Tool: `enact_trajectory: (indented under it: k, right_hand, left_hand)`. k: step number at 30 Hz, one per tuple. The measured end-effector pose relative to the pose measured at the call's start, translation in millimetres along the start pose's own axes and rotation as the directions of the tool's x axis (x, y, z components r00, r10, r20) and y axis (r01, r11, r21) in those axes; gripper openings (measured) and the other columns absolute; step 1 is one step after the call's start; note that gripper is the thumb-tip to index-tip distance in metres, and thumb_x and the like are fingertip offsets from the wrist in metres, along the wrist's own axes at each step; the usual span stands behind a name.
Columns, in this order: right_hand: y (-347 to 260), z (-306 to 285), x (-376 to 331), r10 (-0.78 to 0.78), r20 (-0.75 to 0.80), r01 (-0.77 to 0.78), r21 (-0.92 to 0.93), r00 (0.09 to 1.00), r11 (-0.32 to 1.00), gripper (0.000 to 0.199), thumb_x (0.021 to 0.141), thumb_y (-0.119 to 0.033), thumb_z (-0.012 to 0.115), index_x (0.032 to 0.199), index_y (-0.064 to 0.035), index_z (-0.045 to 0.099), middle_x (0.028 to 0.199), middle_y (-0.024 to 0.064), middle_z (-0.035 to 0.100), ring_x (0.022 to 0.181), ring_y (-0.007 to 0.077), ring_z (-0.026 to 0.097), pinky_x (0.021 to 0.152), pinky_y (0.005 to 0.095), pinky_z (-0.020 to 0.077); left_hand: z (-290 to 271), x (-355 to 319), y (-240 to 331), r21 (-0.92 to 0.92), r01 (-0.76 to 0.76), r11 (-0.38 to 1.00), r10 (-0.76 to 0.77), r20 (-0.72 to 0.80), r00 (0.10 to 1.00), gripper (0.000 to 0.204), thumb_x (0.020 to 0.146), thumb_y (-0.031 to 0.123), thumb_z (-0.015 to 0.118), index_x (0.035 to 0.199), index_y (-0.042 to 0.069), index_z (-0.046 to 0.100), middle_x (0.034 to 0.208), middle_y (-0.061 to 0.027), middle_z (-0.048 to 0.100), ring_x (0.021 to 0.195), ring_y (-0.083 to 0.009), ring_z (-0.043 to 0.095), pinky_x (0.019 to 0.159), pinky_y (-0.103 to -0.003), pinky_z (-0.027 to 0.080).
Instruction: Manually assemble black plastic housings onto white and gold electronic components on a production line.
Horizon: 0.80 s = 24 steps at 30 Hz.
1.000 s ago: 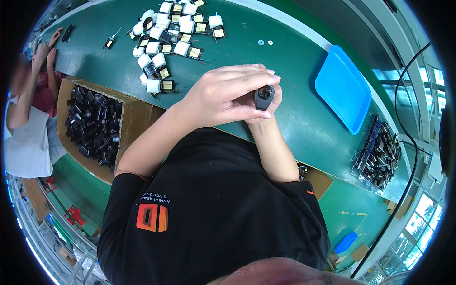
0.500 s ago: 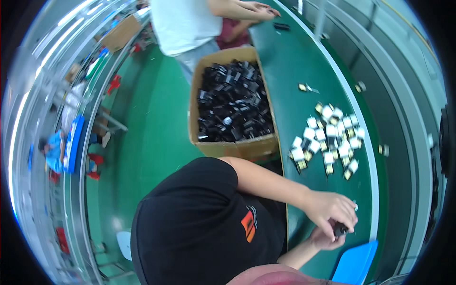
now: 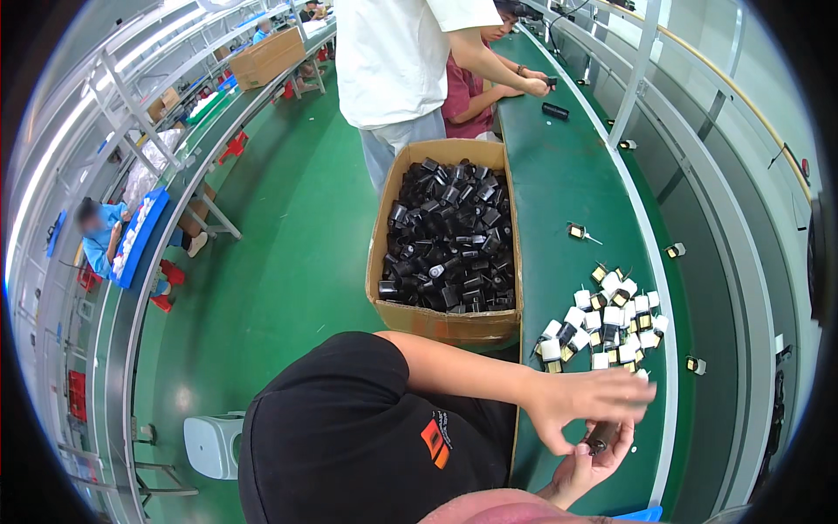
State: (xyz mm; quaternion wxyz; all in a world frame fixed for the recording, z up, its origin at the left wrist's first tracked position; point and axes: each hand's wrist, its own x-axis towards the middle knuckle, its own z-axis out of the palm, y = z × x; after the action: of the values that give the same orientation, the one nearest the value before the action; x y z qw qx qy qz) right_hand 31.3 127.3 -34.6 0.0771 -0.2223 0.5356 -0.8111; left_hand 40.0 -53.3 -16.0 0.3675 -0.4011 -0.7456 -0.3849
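Note:
My right hand (image 3: 602, 467) holds a small dark, roughly cylindrical plastic piece (image 3: 599, 437) upright over the green table, its fingers wrapped around the side. Above it is my left hand (image 3: 576, 403), fingers stretched out and blurred at the tips. Its thumb reaches down to the right thumb beside the piece; whether it touches the piece I cannot tell. Just beyond my hands lies a loose pile of small parts (image 3: 611, 319) with white blocks, black bodies and yellow faces. One similar part (image 3: 578, 231) lies apart, farther up the table.
An open cardboard box (image 3: 445, 327) full of black plastic housings (image 3: 449, 236) stands left of the table. Beyond it, a standing person (image 3: 393, 61) in white handles a black piece beside a seated person. A blue tray (image 3: 646, 513) shows at the lower edge; a pale stool (image 3: 209, 445) stands behind me.
My view has shifted, so box and pile appear lower. My left hand has lifted off the dark piece and its fingers have spread; the right hand keeps holding it.

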Motion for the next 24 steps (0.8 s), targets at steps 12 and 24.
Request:
enact_trajectory:
  k: [12, 24]
  right_hand:
    - [-2.3, -19.7, -25.0, -0.059, -0.258, 0.011, -0.183, 0.964, 0.983, 0.093, 0.073, -0.046, 0.08, 0.142, 0.0009, 0.039, 0.142, 0.018, 0.045, 0.129, 0.0338, 0.048, 0.107, 0.0486, 0.0412]
    - [-1.0, -44.1, -15.5, 0.058, -0.071, 0.014, 0.74, 0.996, 0.673, 0.082, 0.075, -0.025, 0.075, 0.142, 0.0046, 0.036, 0.126, 0.0209, 0.054, 0.104, 0.0288, 0.061, 0.091, 0.0369, 0.053]
  left_hand:
    - [46.1, 18.2, 4.0, -0.198, 0.398, 0.896, -0.346, 0.253, 0.903, 0.095, 0.085, 0.06, 0.056, 0.145, -0.007, 0.026, 0.131, -0.0267, 0.042, 0.123, -0.0445, 0.041, 0.103, -0.056, 0.031]
    - [55.0, 42.5, 2.6, -0.261, 0.53, 0.807, -0.426, 0.364, 0.828, 0.076, 0.081, 0.012, 0.068, 0.149, -0.001, 0.035, 0.129, -0.0172, 0.048, 0.119, -0.0285, 0.048, 0.104, -0.038, 0.036]
